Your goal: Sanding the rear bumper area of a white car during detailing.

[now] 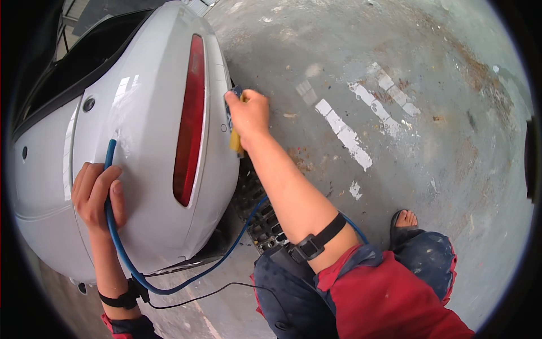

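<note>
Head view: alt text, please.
A person's left hand holds a blue hose, its tip near a white car bumper; the right hand grips a yellow-and-dark block at the bumper's edge, right of a red lens.

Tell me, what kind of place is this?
Probably a car workshop: there's a white car, a blue hose in the left hand, and a stained grey floor.

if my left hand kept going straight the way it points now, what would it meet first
Most likely the glossy white car body panel ahead of the left hand, which holds a flexible blue hose; this view leaves the gap to the panel unclear.
</note>
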A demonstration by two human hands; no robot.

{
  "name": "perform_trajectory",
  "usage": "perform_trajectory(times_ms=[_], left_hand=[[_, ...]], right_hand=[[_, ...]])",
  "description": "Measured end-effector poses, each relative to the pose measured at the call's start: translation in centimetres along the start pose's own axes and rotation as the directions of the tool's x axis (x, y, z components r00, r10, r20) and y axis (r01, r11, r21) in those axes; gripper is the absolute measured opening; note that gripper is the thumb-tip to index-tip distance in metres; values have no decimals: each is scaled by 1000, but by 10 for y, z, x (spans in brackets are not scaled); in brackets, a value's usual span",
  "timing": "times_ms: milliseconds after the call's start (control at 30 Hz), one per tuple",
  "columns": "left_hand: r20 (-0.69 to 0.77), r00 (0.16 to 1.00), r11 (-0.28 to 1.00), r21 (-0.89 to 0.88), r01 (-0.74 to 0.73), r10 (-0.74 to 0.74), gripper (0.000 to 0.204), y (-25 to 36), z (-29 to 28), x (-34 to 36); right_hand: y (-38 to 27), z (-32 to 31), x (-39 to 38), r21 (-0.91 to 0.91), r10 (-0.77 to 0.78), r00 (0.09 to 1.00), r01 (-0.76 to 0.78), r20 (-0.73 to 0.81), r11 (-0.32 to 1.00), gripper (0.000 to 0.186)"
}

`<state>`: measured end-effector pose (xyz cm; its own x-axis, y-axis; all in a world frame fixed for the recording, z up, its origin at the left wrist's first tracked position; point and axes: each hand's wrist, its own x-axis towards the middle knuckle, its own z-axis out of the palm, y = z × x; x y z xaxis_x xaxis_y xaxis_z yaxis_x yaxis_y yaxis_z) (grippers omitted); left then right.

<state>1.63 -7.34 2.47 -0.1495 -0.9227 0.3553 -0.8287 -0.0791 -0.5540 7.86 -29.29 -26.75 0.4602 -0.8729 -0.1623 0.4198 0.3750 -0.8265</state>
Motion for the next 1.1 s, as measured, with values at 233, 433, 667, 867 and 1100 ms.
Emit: perform_trajectory(times_ms=[233, 433, 667, 867, 1100], left_hand=[[29, 999, 999, 5, 37, -37, 19, 0, 1, -6], [18, 999, 1000, 2, 27, -27, 20, -2, 0, -8], [43, 998, 999, 6, 46, -46, 21, -2, 0, -8], [38, 999, 1000, 8, 23, -24, 21, -1, 1, -6], [35, 999, 1000, 0, 19, -19, 21, 0, 3, -6]], right_hand=[[-55, -9, -116, -170, -141, 990, 133, -31, 976, 26], [-77, -8, -154, 10, -163, 976, 166, -144, 986, 14], [9, -4, -36, -363, -477, 865, 400, -155, 842, 17], [-14, -31, -82, -447, -525, 847, 439, -85, 779, 43], [35, -3, -87, -60, -346, 938, 345, -6, 937, 42]])
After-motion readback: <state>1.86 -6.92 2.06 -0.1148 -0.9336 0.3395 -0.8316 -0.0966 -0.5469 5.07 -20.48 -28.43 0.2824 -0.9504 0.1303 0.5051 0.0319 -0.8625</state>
